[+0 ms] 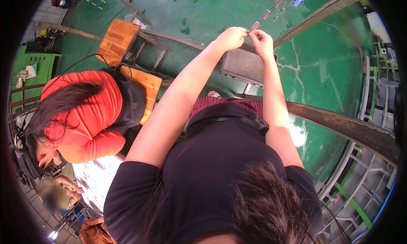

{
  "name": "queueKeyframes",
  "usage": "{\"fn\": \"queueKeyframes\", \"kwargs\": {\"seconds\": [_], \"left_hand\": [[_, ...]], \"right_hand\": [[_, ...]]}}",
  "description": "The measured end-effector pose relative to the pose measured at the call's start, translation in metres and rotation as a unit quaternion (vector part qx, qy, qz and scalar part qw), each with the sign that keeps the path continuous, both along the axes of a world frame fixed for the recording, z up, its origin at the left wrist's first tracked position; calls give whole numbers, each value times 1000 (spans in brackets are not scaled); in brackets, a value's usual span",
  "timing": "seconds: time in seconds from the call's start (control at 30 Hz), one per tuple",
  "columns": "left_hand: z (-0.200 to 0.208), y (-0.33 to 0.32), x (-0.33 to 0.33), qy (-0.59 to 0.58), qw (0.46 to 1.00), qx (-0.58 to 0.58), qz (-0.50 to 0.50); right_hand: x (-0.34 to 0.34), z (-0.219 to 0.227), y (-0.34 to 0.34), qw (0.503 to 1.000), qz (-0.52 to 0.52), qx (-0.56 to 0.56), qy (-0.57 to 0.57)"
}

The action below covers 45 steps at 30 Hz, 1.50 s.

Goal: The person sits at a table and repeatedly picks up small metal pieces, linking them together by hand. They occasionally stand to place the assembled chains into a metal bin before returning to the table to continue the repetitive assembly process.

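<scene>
Both my arms are stretched forward, and the hands nearly meet at the upper middle. My left hand (232, 38) is closed, with thumb and forefinger pinched at a tiny dark piece that is too small to name. Right beside it, my right hand (262, 43) pinches at the same spot. Just beyond the fingertips, a strand of small metal pieces (277, 4) runs up and to the right. A blue piece (299, 0) shows near its far end. Whether the strand joins what my fingers hold, I cannot tell.
A dark metal box (243, 67) stands below my hands. Rusty metal bars (339, 122) cross at right and upper right. Left are wooden seats (118, 37) and a bent-over person in an orange jacket (87, 112). The floor (326, 70) is green and cracked.
</scene>
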<state>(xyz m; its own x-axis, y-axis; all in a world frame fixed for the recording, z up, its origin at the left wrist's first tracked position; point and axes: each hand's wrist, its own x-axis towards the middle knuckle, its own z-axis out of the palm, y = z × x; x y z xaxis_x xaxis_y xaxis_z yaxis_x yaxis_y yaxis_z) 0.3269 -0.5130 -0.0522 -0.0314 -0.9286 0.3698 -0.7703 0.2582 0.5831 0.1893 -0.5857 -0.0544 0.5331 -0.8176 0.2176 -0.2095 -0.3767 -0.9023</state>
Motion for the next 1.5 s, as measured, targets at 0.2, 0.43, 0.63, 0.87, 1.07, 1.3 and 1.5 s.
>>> {"fn": "queueKeyframes", "kwargs": {"seconds": [0.2, 0.43, 0.63, 0.87, 1.07, 1.3, 1.5], "left_hand": [[1, 14, 3, -14, 999, 3, 33], [3, 27, -7, -41, 999, 1, 8], [1, 18, -12, -50, 996, 55, -38], [-13, 0, -11, 6, 982, 178, -54], [-21, 13, -7, 99, 965, 237, -63], [-96, 84, 10, 68, 922, 364, -116], [-177, 196, 10, -129, 746, 636, -150]], "right_hand": [[-1, -9, 0, 999, -37, 17, -14], [-3, -28, -14, 990, -137, -37, -14], [1, -24, -32, 982, -175, -62, 13], [0, -38, -23, 986, -156, 32, -57], [-6, -46, -28, 979, -165, 50, -107], [-8, -45, -25, 976, -209, 2, -53], [-13, -20, -5, 962, -263, -48, 48]]}}
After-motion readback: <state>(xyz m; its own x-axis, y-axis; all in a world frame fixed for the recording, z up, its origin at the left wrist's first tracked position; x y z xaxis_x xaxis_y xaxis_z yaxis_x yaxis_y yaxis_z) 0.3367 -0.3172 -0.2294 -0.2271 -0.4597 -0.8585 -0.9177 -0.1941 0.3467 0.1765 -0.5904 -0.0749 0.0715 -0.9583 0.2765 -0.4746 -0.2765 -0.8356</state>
